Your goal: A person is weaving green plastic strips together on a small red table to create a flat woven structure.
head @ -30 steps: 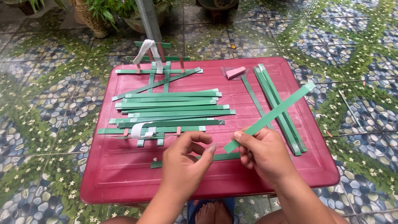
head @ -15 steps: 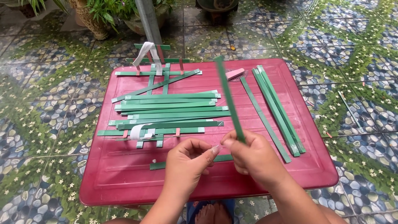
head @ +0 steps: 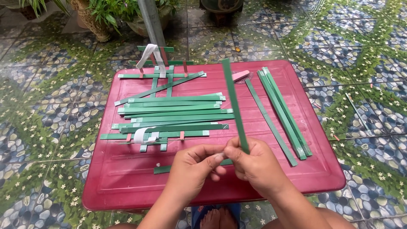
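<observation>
My right hand [head: 257, 166] grips a long green strip [head: 234, 104] near its lower end, and the strip stands almost upright over the red tray [head: 127, 186]. My left hand [head: 191, 168] meets the right one, with its fingertips pinching at the strip's bottom end. A short green piece [head: 162, 169] lies flat on the tray just under my left hand. A pile of green strips [head: 174, 111] lies crosswise in the tray's middle left, some taped with white and red bits.
Several long green strips [head: 282, 111] lie lengthwise on the tray's right side, with a small pink block [head: 241, 75] near their far end. A taped green strip frame [head: 157, 63] sits at the far edge. Potted plants [head: 101, 12] and a metal pole [head: 151, 21] stand beyond on patterned floor tiles.
The strip in my right hand has swung from slanting right to nearly upright. My left hand has moved in to its lower end.
</observation>
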